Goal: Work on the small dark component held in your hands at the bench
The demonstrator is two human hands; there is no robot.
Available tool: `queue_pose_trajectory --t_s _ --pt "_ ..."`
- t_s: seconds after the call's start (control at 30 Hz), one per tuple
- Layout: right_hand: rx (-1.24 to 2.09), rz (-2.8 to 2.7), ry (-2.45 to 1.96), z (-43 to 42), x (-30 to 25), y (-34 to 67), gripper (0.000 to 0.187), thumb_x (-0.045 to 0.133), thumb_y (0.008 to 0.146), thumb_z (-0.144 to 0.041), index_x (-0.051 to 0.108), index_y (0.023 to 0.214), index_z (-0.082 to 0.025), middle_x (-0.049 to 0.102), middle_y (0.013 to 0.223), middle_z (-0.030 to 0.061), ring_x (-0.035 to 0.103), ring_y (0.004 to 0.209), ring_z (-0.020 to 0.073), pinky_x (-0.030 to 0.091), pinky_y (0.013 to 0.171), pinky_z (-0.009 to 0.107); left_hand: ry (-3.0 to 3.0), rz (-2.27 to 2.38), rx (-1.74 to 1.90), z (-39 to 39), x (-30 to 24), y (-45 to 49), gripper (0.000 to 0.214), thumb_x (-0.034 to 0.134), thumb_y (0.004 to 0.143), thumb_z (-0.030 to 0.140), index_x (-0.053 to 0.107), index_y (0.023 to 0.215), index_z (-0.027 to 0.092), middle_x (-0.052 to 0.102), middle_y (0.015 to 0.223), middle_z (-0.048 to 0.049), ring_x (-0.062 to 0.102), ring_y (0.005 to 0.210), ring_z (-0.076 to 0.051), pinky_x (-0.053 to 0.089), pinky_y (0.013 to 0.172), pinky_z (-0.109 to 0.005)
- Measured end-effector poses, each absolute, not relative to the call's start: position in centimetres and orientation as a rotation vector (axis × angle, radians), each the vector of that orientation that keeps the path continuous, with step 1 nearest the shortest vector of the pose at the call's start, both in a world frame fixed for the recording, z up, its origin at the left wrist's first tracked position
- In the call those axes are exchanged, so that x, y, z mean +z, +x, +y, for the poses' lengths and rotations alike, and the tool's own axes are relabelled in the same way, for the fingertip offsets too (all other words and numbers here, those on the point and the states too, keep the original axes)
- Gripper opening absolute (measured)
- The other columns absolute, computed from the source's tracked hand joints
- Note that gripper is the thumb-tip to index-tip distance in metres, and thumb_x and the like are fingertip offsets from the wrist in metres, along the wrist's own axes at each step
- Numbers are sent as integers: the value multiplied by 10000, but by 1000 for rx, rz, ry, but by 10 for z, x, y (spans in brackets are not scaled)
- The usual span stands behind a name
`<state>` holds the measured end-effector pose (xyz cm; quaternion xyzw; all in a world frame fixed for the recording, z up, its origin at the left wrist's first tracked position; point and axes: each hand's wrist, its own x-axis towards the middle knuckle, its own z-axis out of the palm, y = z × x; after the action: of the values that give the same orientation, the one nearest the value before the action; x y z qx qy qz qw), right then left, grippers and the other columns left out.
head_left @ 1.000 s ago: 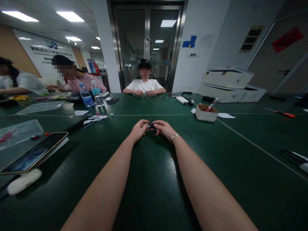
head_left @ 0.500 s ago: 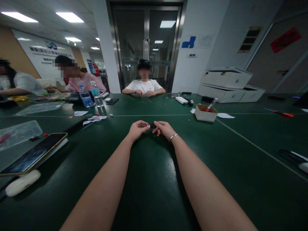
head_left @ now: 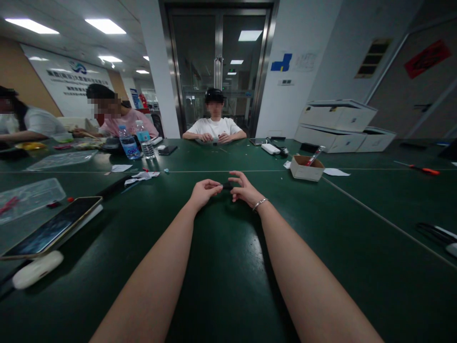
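A small dark object [head_left: 226,186], too small to name, sits between my two hands above the green table [head_left: 228,267]. My left hand [head_left: 206,193] pinches its left end between thumb and fingertips. At its right end is my right hand [head_left: 246,190], with thumb and fingers spread apart; whether a fingertip touches the object I cannot tell. A silver bracelet [head_left: 260,204] circles my right wrist.
A small box [head_left: 307,170] with a tool in it stands ahead on the right, white cases [head_left: 337,126] behind it. To the left lie a phone [head_left: 53,224], a white oval case [head_left: 38,270] and a clear plastic box [head_left: 32,195]. Across the table sits a person [head_left: 214,125].
My right hand's fingers have opened and lifted off the dark object, which was pinched between both hands. My left hand stays in place with its grip.
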<state>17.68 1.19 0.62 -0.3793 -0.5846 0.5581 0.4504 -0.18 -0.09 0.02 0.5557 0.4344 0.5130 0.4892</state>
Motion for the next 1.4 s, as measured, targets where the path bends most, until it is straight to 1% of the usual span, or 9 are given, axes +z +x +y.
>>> queue_pose_trajectory --t_s 0.03,0.17,0.3,0.43,0.6,0.77,1.07,1.23,1.4 --pt "1391 -1422 -947 12 6 177 574 652 691 -107 427 1189 -283 621 915 -16 527 401 34 505 407 197 1350 1053 1248 -1 0 -2 394 808 516 341 647 798 119 677 747 -60 613 699 -143 467 702 -304" --pt "1375 -1460 -1057 12 6 176 202 543 812 -239 530 995 -154 609 733 9 449 324 31 442 325 183 1364 1044 1247 -1 -1 -2 387 803 525 345 648 800 121 679 749 -61 615 696 -143 469 701 -305" --pt "1372 -1426 -935 13 7 176 549 635 684 -110 422 1163 -273 615 930 -18 513 386 29 509 396 204 1363 1054 1252 0 -1 -2 389 803 527 342 648 807 120 677 737 -59 619 698 -145 473 700 -307" --pt "1376 -1411 -1042 13 6 176 245 552 792 -231 500 1024 -175 615 767 6 454 334 31 472 346 199 1375 1060 1253 1 -2 -2 379 795 542 347 646 805 119 676 730 -56 609 664 -131 468 690 -298" --pt "1387 -1384 -953 13 5 176 441 605 725 -119 461 1119 -254 627 917 -4 516 386 30 528 422 219 1363 1054 1262 3 -3 -2 370 794 545 350 636 790 123 670 711 -50 611 670 -135 467 683 -295" --pt "1374 -1415 -1045 15 3 175 146 523 841 -202 552 970 -141 636 643 7 459 320 51 476 348 203 1385 1060 1250 2 -3 -2 360 781 570 357 632 798 122 676 740 -60 618 687 -139 469 676 -291" --pt "1399 -1395 -998 18 -1 177 130 530 817 -120 584 933 -139 654 607 -2 485 334 58 507 389 207 1372 1118 1160 3 1 4 212 620 772 339 564 820 140 627 589 -21 590 539 -112 446 545 -238" --pt "1403 -1362 -997 18 -1 177 116 538 820 -135 593 923 -136 644 578 -5 482 340 57 512 395 203 1461 1092 1124 0 0 3 190 664 725 256 587 846 131 642 683 -39 602 613 -111 466 600 -245" --pt "1422 -1364 -989 16 0 177 114 535 830 -140 582 933 -129 668 616 16 482 341 54 508 402 201 1521 1138 1220 0 -1 1 273 679 684 220 599 937 152 616 917 -69 611 696 -128 488 595 -262"
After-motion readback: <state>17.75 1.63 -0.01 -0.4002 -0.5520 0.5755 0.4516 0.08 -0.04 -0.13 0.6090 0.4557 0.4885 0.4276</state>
